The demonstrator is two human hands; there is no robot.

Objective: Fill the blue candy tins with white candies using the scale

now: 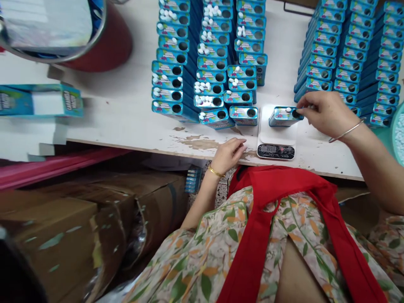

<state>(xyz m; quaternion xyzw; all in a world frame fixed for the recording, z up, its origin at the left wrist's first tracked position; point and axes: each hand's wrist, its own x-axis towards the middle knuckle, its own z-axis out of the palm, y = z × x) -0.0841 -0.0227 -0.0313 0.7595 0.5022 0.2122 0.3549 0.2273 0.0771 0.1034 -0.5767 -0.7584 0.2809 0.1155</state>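
A blue candy tin (283, 121) stands upright on a small white digital scale (264, 134), with a white candy (288, 110) lying on its top. My right hand (325, 113) reaches in from the right, thumb and forefinger pinched at the round hole in the tin's top. Whatever the fingertips hold is too small or hidden to make out. On the table's front edge, left of the scale, rests my left hand (227, 155), its fingers loosely stretched and holding nothing. Nearest to it stand rows of similar blue tins (216, 118), many with white candies on top.
More blue tins (318, 84) stand in rows at the right. A green tub of white candies (398, 130) is at the right edge. To the left are a red metal bucket (116, 42) and an open blue carton (74, 100). Cardboard boxes (63, 210) stand below the table.
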